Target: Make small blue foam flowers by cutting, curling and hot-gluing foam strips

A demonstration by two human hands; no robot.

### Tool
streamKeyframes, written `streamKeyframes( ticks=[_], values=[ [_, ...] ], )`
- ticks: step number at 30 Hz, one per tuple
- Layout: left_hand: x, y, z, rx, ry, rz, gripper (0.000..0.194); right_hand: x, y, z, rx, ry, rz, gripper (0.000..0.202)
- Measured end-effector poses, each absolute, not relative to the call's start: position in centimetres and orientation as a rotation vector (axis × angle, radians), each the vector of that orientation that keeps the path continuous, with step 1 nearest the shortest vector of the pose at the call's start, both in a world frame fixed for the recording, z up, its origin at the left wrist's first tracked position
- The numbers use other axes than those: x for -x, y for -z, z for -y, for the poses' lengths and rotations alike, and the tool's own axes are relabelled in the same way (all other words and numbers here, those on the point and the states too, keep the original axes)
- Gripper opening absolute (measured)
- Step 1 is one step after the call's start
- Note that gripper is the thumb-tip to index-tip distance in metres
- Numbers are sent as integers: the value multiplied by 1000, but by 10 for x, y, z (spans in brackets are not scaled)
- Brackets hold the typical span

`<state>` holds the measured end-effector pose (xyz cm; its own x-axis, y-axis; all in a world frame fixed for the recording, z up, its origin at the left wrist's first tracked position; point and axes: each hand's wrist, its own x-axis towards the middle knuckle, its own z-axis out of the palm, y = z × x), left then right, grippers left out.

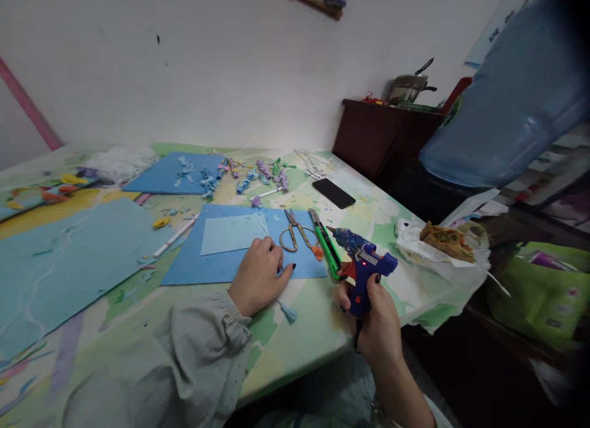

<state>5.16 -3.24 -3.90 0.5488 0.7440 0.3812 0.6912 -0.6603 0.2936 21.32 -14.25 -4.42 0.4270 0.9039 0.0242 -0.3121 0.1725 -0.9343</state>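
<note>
A blue hot glue gun with a small red light is gripped in my right hand; its nozzle points up and left over the green utility knife. My left hand rests with curled fingers on the blue foam sheet, just below a pale blue rectangle. What its fingers hold, if anything, is hidden. A small pale blue tassel-like piece sticks out below that hand. Gold-handled scissors lie beyond it, close to the knife, with a small orange piece at their handle.
Colourful paper rolls and a second blue sheet lie at the back. A black phone is right of them. A large pale blue sheet covers the left. Wrapped food sits at the right edge, near a big water bottle.
</note>
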Motion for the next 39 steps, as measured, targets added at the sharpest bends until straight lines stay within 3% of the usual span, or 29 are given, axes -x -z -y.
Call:
streamKeyframes(
  ticks=[15,20,26,39],
  values=[
    [-50,41,26,-2541,-702,-1291,14,-213,47,143,1046,-953,736,36],
    [-40,31,24,-2061,-780,-1178,15,-212,48,145,1026,-975,772,21],
    [-32,22,31,-1369,-870,-970,25,-189,49,157,1050,-1067,780,26],
    [-38,21,47,-1133,-940,-813,22,-156,67,167,1175,-932,754,24]
  ],
)
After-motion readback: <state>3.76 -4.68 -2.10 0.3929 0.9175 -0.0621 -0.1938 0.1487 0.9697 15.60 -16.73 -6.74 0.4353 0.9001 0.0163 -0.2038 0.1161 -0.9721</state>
